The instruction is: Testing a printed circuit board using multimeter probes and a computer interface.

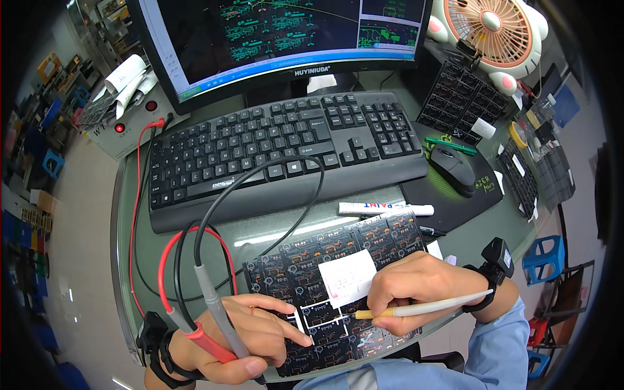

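A black circuit board panel (pixel 276 273) with many repeated sections lies at the table's front edge. My left hand (pixel 260 325) holds a red test probe (pixel 213 344) and a grey test probe (pixel 218 309) near the thumb. Its index and middle fingers stretch onto the board beside a section outlined in white. Closed around a slim pen-like tool (pixel 429 307) with a pale handle and yellowish front, my right hand (pixel 416 283) rests over the board. The tool's thin tip is at the outlined section. A small white paper (pixel 346 276) lies on the board beside my right fingers.
Behind the board are a white paint marker (pixel 383 208), a black keyboard (pixel 260 146) and a monitor (pixel 292 39). A mouse (pixel 452 169) sits on a mat at right, near a fan (pixel 491 29). Probe cables loop from a power box (pixel 133 123) at left.
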